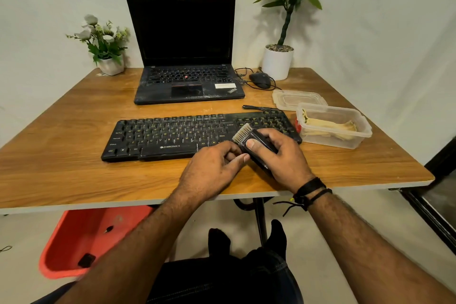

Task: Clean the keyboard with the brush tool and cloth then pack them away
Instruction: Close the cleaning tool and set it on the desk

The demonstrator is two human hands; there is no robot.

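Note:
A black keyboard (pixel 172 137) lies across the middle of the wooden table (pixel 74 170). My right hand (pixel 283 155) grips a black brush tool (pixel 259 143) over the keyboard's right front corner, its pale bristles (pixel 243 133) pointing up and left. My left hand (pixel 212 168) is beside it, with the thumb and forefinger touching the tool's near edge. A yellowish cloth (pixel 328 127) lies inside a clear plastic box (pixel 333 126) just right of the keyboard.
The box's clear lid (pixel 298 99) lies behind it. An open black laptop (pixel 185 57) stands at the back with a wired mouse (pixel 260 79) beside it. Potted plants stand at the back left (pixel 106 44) and back right (pixel 278 57). A red tub (pixel 86 237) sits under the table.

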